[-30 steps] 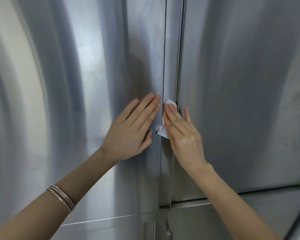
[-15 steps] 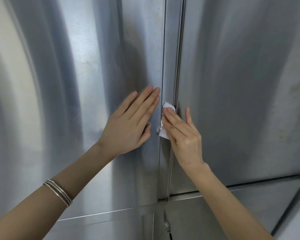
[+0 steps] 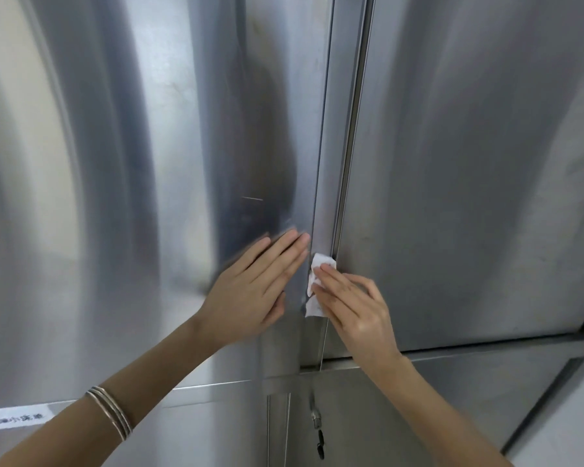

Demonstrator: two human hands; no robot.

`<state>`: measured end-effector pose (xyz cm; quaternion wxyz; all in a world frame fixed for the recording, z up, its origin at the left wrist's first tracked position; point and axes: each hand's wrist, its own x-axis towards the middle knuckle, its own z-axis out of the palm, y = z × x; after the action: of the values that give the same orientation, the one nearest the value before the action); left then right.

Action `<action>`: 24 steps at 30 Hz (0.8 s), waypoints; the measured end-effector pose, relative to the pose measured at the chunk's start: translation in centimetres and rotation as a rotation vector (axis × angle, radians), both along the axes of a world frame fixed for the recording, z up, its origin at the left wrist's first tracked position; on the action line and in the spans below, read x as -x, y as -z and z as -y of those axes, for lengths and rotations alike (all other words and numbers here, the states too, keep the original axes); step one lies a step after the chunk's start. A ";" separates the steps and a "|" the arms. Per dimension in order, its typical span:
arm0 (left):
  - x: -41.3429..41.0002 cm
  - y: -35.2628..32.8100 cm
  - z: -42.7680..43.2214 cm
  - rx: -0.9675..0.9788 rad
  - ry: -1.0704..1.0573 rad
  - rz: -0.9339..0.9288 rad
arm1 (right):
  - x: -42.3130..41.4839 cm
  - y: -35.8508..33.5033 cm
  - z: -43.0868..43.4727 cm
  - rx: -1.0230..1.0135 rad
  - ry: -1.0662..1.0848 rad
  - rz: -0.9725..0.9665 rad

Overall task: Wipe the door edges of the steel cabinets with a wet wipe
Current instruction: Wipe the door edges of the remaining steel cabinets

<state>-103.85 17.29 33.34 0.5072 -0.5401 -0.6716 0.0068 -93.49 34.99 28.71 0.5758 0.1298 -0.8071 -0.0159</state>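
Two tall steel cabinet doors fill the view: the left door point(image 3: 149, 163) and the right door point(image 3: 469, 163), meeting at a vertical seam and edge strip point(image 3: 338, 146). My left hand point(image 3: 253, 288) lies flat on the left door beside the seam, fingers straight. My right hand point(image 3: 354, 305) presses a small white wet wipe point(image 3: 321, 267) with straight fingers against the edge strip, low on the doors. Part of the wipe is hidden under my fingers.
Below the doors runs a horizontal steel ledge point(image 3: 452, 357). A key with a dark fob point(image 3: 317, 429) hangs from a lock under the seam. A white label point(image 3: 11, 417) sits at the lower left. Another steel panel edge point(image 3: 553, 399) stands at the lower right.
Both hands have slid down the doors along the seam, the wipe moving down the edge strip with my right hand. The view has tilted down, showing more of the lower ledge and key.
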 end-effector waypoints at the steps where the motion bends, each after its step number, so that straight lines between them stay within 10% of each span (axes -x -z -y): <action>1: 0.1 0.7 0.0 -0.006 -0.014 -0.004 | 0.0 0.6 0.0 0.004 -0.010 0.010; 24: 1.3 1.6 -0.6 -0.067 -0.028 -0.079 | 0.9 3.6 1.1 0.228 -0.040 0.008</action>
<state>-105.14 17.92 31.77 0.5508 -0.5126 -0.6586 0.0127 -94.42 33.91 25.13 0.5838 0.0795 -0.8032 0.0880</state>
